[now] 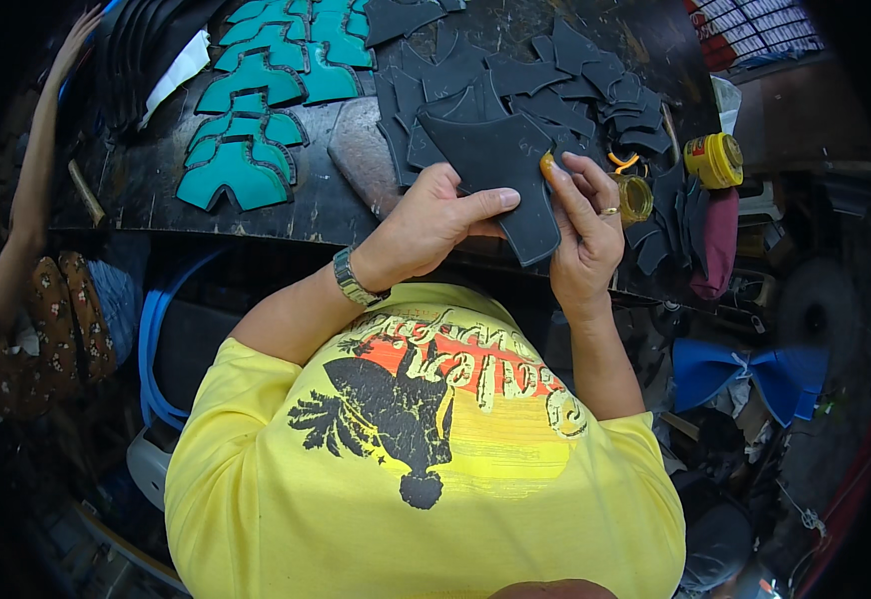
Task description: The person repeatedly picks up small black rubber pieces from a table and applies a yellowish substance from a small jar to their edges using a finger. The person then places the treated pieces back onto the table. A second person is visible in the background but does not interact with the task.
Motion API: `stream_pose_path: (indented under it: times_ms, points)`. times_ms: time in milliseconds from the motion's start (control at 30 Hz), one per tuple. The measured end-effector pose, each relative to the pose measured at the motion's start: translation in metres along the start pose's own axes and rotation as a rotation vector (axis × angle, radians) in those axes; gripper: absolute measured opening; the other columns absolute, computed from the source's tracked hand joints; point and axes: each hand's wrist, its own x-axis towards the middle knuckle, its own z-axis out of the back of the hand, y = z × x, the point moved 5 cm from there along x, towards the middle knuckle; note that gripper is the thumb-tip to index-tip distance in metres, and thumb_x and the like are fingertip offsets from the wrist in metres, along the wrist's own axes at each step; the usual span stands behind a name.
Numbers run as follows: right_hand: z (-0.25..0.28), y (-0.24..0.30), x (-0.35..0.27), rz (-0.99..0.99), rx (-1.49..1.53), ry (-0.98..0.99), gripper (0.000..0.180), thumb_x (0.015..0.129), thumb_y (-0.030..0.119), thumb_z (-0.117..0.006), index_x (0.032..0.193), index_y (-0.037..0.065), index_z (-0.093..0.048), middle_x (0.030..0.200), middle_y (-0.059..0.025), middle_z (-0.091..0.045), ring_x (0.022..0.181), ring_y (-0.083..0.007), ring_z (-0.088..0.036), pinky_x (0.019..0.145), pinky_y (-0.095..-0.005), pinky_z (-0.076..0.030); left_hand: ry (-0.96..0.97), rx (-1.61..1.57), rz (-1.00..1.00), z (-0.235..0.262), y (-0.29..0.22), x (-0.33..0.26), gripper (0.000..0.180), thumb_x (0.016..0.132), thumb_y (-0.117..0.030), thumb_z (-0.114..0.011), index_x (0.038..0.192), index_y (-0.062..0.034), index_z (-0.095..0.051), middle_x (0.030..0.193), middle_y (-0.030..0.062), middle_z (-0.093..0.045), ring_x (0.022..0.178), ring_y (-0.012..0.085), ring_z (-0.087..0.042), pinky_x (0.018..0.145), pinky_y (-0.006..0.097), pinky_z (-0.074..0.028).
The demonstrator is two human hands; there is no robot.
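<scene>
My left hand (434,222) grips a black cut sheet piece (480,150) by its near edge, thumb on top and the other fingers underneath. The piece is flat, with curved edges and a faint mark on its face. My right hand (587,220) is at the right edge of the piece, its fingers apart and slightly bent. An amber, glue-like smear coats its index fingertip, which is at the piece's edge. Its thumb is mostly hidden. Just beyond that hand stands an open jar (635,200) with yellowish contents, partly covered by the fingers.
Overlapping teal cut pieces (236,175) lie in rows on the dark table (286,228). More black pieces (555,75) are heaped behind my hands. A yellow jar (713,160), an orange handle (623,161) and a maroon cloth (719,245) are right. Another person's arm (31,190) reaches in at left.
</scene>
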Motion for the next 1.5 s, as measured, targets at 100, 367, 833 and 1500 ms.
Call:
stream_pose_path:
  times_ms: [100,367,833,1500]
  points:
    - [0.001,0.001,0.000,0.045,-0.017,0.015,0.044,0.081,-0.016,-0.063,0.116,0.009,-0.074,0.119,-0.0097,-0.060,0.093,-0.0188,-0.061,0.082,-0.0297,-0.050,-0.001,-0.004,0.017,0.003,-0.001,0.001,0.028,0.097,-0.004,-0.062,0.123,0.0045,-0.060,0.116,0.0130,-0.069,0.101,0.0187,-0.070,0.085,0.035,-0.062]
    - [0.014,0.003,-0.009,0.068,0.064,0.075,0.044,0.073,-0.018,-0.065,0.106,0.007,-0.076,0.117,-0.0106,-0.062,0.092,-0.0207,-0.062,0.081,-0.0301,-0.051,-0.049,-0.099,0.065,0.009,0.001,0.003,0.022,0.097,-0.005,-0.062,0.118,0.0023,-0.062,0.110,0.0134,-0.071,0.097,0.0187,-0.072,0.077,0.031,-0.063]
    - [0.017,0.000,-0.016,0.085,-0.121,0.000,0.049,0.076,-0.015,-0.067,0.117,0.013,-0.074,0.125,-0.0108,-0.057,0.096,-0.0219,-0.060,0.085,-0.0317,-0.050,-0.084,0.039,-0.030,0.010,-0.004,0.010,0.019,0.096,-0.007,-0.064,0.113,0.0010,-0.064,0.102,0.0100,-0.073,0.089,0.0169,-0.073,0.068,0.027,-0.062]
    - [0.002,0.020,-0.029,0.469,-0.427,0.106,0.045,0.070,-0.001,-0.072,0.109,0.020,-0.076,0.101,-0.0032,-0.055,0.086,-0.0215,-0.055,0.084,-0.0421,-0.043,-0.141,-0.019,-0.053,0.019,0.002,0.018,0.016,0.096,-0.005,-0.062,0.112,0.0004,-0.063,0.102,0.0094,-0.071,0.088,0.0181,-0.072,0.069,0.029,-0.063]
